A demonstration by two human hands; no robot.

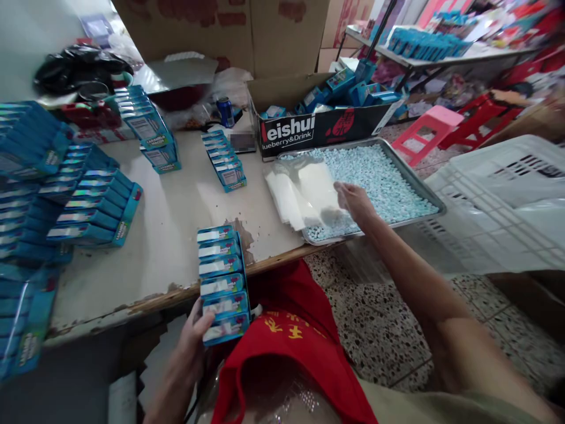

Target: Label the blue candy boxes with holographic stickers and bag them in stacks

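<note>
My left hand (196, 327) is closed round the near end of a display box (223, 285) filled with a row of small blue candy boxes. That display box is tilted over the front edge of the table, above my red apron. Over the metal tray, my right hand (354, 202) pinches the edge of a clear plastic bag (320, 182), its fingertips pressed together. White sheets or bags (289, 197) lie beneath the clear plastic, partly on the tray's left side. Small pale-blue candies (379, 176) cover the tray (435, 203).
Filled blue display boxes stand in stacks (92, 200) at the left and in smaller groups (225, 159) mid-table. Behind the tray is a black-printed carton (326, 126) with loose blue boxes. White plastic crates (498, 194) and a pink stool (426, 132) stand at the right.
</note>
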